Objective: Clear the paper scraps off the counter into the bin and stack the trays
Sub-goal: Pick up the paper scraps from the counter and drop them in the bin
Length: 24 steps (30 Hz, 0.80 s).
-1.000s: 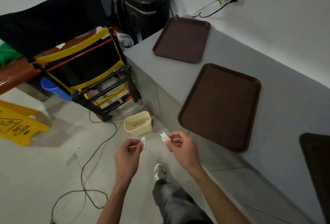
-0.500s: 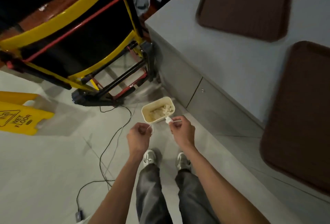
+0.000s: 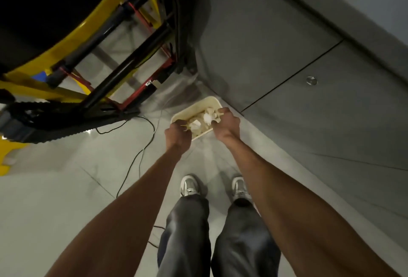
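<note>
Both hands over bin (image 3: 176, 118): left hand (image 3: 178, 133) fisted, contents unseen; right hand (image 3: 226, 123) loosely curled. I'd open both fully, low over scraps (image 3: 202, 121).

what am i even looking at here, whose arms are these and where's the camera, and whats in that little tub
The camera sits on a person's head and looks down, so you see their own arms, legs and shoes from above. There is no machine here. Both hands reach down over a small cream bin standing on the floor beside a grey cabinet. Crumpled white paper scraps lie inside it. The left hand is curled at the bin's near edge; the right hand hangs above the scraps. Whether either one has paper in it is hard to tell. A yellow and black cart stands to the left.
</note>
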Available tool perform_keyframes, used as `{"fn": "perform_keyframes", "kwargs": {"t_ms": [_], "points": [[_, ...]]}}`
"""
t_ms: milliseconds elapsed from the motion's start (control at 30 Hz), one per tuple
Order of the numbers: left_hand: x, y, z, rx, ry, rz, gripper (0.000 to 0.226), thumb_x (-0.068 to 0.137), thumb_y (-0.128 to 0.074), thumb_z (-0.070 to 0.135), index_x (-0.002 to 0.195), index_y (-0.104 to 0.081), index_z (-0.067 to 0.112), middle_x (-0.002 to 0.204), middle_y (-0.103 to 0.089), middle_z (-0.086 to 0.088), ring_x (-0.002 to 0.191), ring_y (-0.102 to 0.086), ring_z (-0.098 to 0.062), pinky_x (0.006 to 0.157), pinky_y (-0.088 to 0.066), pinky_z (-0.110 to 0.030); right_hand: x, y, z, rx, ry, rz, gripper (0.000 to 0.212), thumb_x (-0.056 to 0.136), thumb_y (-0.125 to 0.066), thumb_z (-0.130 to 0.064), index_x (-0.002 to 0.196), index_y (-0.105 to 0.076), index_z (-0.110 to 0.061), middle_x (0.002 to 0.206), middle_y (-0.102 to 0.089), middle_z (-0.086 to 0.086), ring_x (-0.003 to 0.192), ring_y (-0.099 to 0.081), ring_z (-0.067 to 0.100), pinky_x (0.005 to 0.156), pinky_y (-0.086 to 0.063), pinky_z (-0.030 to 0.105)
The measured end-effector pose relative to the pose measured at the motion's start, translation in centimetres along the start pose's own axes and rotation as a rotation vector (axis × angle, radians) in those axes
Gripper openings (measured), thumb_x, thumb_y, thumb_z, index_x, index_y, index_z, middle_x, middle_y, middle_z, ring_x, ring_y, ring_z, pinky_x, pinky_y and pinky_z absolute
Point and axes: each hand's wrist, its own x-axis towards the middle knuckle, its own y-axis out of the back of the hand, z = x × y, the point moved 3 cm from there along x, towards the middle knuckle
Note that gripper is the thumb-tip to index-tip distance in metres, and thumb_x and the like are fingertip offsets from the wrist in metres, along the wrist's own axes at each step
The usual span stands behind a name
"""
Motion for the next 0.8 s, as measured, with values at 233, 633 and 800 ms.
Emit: {"fn": "perform_keyframes", "kwargs": {"t_ms": [233, 633, 800], "points": [[-4.8, 4.8, 5.0, 0.066, -0.251, -0.046, 0.028, 0.094, -0.064, 0.006, 0.121, -0.072, 0.011, 0.116, -0.076, -0.007, 0.105, -0.073, -0.024, 0.099, -0.057, -0.035, -6.5, 4.2, -3.0, 0.047, 0.074, 0.066, 0.032, 0.097, -0.072, -0.019, 0.129, -0.065, -0.019, 0.126, -0.074, 0.007, 0.116, -0.071, 0.026, 0.106, -0.056, 0.036], [-28.8, 16.1, 17.9, 0.119, -0.728, 0.015, 0.021, 0.101, -0.063, 0.016, 0.121, -0.070, 0.017, 0.109, -0.076, 0.006, 0.097, -0.072, -0.007, 0.088, -0.062, -0.035, -32.3, 23.8, -6.8, 0.241, 0.320, 0.307, 0.020, 0.100, -0.065, -0.032, 0.120, -0.061, -0.037, 0.118, -0.072, -0.011, 0.105, -0.070, 0.013, 0.092, -0.059, 0.039], [-41.2, 15.0, 23.2, 0.094, -0.914, -0.010, 0.016, 0.101, -0.066, 0.020, 0.116, -0.069, 0.022, 0.104, -0.071, 0.018, 0.097, -0.071, -0.004, 0.085, -0.062, -0.039, -42.7, 33.3, -1.8, 0.368, 0.424, 0.499, 0.018, 0.100, -0.065, -0.032, 0.119, -0.065, -0.030, 0.117, -0.072, -0.013, 0.106, -0.068, 0.000, 0.091, -0.059, 0.034]]}}
